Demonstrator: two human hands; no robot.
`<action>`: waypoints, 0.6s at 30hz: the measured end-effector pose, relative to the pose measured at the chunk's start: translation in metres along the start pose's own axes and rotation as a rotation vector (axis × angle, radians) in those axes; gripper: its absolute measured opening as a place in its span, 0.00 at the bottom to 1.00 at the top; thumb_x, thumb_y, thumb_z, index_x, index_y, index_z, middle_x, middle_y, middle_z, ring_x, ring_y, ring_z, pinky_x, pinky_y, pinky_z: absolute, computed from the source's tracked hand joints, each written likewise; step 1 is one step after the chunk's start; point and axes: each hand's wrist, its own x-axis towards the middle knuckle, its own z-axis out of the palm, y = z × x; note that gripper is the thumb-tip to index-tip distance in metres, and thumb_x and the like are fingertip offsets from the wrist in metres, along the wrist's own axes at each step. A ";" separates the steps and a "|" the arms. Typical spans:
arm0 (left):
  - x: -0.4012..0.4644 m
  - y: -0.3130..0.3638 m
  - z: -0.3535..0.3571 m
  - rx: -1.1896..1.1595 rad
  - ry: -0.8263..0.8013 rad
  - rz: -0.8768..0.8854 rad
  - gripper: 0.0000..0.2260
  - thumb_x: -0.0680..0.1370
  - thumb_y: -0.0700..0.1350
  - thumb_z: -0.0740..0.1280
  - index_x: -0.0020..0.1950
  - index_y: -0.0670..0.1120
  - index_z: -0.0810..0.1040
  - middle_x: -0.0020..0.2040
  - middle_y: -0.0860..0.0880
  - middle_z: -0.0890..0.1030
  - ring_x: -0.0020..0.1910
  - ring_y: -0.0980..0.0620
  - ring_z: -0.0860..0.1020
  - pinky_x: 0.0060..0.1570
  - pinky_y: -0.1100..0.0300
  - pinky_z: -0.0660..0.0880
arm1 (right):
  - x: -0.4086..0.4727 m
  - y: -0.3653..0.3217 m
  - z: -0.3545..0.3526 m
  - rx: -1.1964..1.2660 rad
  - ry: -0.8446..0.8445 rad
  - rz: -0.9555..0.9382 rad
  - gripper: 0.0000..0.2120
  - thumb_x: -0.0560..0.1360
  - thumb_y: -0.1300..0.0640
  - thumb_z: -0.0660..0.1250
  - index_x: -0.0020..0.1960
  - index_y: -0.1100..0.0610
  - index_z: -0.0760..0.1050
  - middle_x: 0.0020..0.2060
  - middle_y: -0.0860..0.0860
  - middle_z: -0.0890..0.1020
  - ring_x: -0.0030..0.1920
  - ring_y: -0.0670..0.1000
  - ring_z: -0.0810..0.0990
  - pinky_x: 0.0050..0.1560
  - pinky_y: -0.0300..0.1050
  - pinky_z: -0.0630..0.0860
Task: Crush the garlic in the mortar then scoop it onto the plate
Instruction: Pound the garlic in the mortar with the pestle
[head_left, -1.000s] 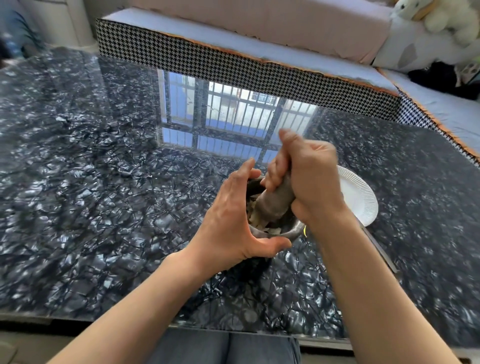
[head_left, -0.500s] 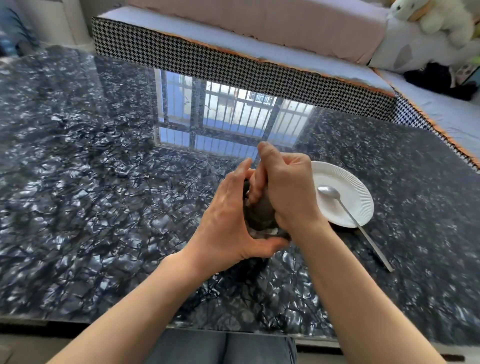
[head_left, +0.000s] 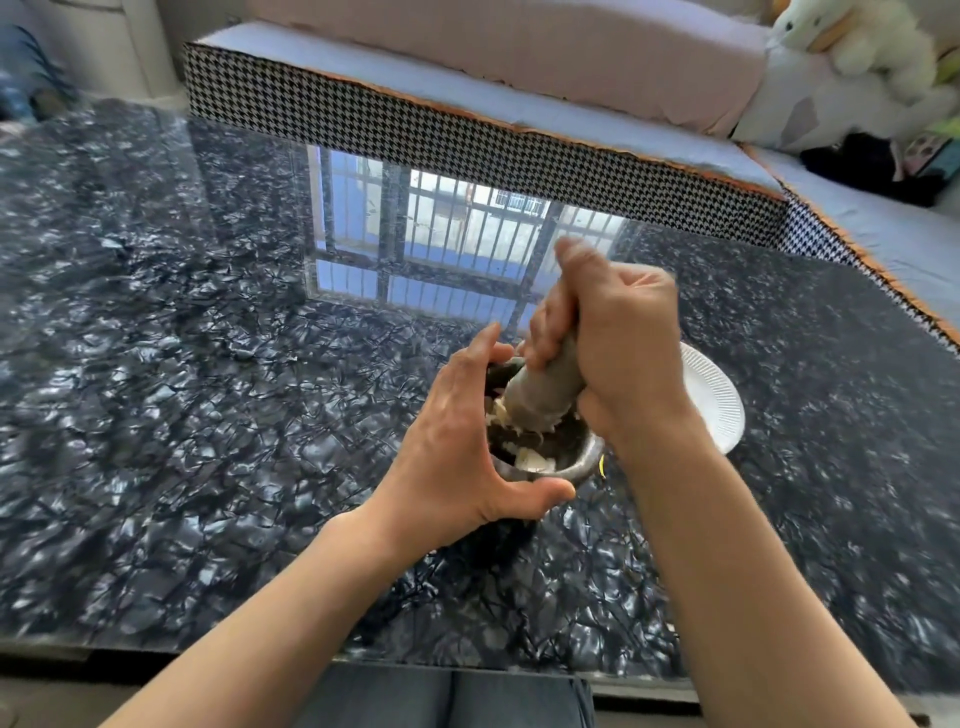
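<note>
Glossy dark bench (head_left: 208, 415): the left hand (head_left: 447, 447) cups the mortar (head_left: 582, 460) while the right hand (head_left: 618, 353) grips the pestle (head_left: 545, 395) above the garlic (head_left: 530, 460), seemingly part-crushed. A glancing blow might flick pieces out short of the plate (head_left: 717, 400) on the right.

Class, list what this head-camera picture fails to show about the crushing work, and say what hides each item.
1. Most of the white plate: covered by the right hand and forearm.
2. Pestle top: buried inside the right hand's grip.
3. Mortar left wall and base: behind the left hand gripping it.
4. How finely the garlic is crushed: pestle covers much of it, and the picture is blurred.
</note>
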 end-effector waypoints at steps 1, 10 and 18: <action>0.000 0.000 0.000 -0.001 -0.001 0.001 0.53 0.58 0.56 0.78 0.74 0.49 0.49 0.60 0.69 0.59 0.62 0.68 0.60 0.59 0.81 0.52 | 0.000 0.000 -0.001 0.012 -0.004 -0.028 0.31 0.80 0.58 0.58 0.17 0.55 0.68 0.15 0.51 0.70 0.19 0.54 0.67 0.28 0.45 0.69; 0.001 0.003 -0.003 -0.014 0.009 0.000 0.53 0.58 0.60 0.76 0.74 0.50 0.50 0.63 0.69 0.59 0.66 0.63 0.61 0.61 0.51 0.71 | -0.003 0.000 0.001 -0.050 -0.038 0.046 0.31 0.80 0.57 0.58 0.17 0.56 0.69 0.15 0.52 0.70 0.21 0.57 0.68 0.25 0.52 0.67; 0.001 0.000 -0.001 0.006 -0.001 0.014 0.53 0.59 0.58 0.76 0.74 0.50 0.48 0.63 0.62 0.61 0.65 0.63 0.60 0.63 0.76 0.56 | 0.002 0.006 0.002 -0.065 -0.021 0.113 0.31 0.79 0.57 0.58 0.16 0.56 0.68 0.15 0.52 0.70 0.19 0.54 0.68 0.30 0.44 0.71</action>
